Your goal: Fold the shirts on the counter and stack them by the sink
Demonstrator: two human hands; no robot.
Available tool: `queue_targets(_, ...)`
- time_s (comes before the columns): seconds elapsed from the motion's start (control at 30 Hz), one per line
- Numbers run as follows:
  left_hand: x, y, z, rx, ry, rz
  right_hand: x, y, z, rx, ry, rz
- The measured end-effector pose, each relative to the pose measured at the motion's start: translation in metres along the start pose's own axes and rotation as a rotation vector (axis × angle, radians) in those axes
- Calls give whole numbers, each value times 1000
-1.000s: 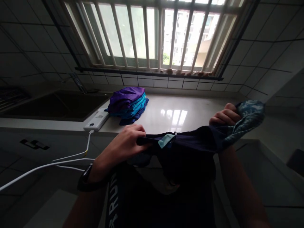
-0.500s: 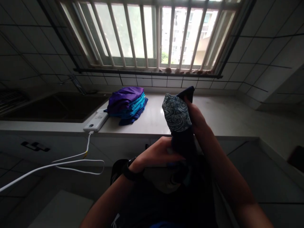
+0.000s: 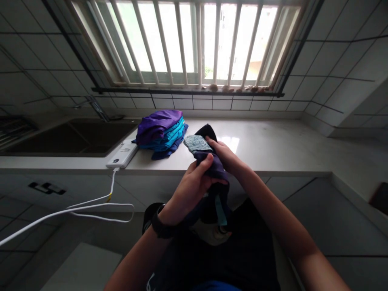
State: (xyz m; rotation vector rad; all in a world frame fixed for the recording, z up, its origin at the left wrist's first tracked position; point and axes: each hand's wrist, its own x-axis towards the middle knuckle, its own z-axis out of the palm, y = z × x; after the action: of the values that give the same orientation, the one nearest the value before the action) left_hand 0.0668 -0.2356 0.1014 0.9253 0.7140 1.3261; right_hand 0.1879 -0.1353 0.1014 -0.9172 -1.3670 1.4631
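Observation:
Both my hands hold a dark navy garment [image 3: 216,171] in front of me, just over the counter's front edge. Its blue-and-white swirl-patterned part [image 3: 197,143] is turned out at the top, and a small teal tag [image 3: 221,210] hangs from the loose cloth below. My left hand [image 3: 192,182], with a black wristband [image 3: 162,224] on its wrist, grips the bundle from below. My right hand [image 3: 220,155] presses across its upper side. To the left stands a folded stack of purple, teal and navy clothes [image 3: 160,135], apart from both hands.
The pale stone counter [image 3: 266,153] runs under a barred window [image 3: 194,40]. A dark sink [image 3: 91,139] with a faucet [image 3: 97,108] lies at the left. A white power bank [image 3: 121,153] sits near the sink, its white cable [image 3: 91,212] hanging over the edge.
The garment, stretched wide between my hands a second ago and then raised upright, is now gathered into a narrower, lower bundle. My hands have come closer together.

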Motion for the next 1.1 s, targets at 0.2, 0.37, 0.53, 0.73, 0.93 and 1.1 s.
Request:
queue_targets(0.2,15,24,11,-177,227,229,-59,8,13,-323,92,-347)
queue_targets(0.37,19,42,-2,-43,227,357,-82,18,-9,-580,-65,-224)
queue_targets(0.53,25,61,-33,339,449,462,-72,-5,-68,-530,-106,-141)
queue_targets(0.73,87,83,-54,733,577,459,-13,-55,-129,-635,-389,-156)
queue_targets(0.93,180,72,-64,861,221,396,87,-61,-130,-870,394,-389)
queue_targets(1.1,183,-3,-98,1400,-203,22,89,17,-104,-1135,279,-88)
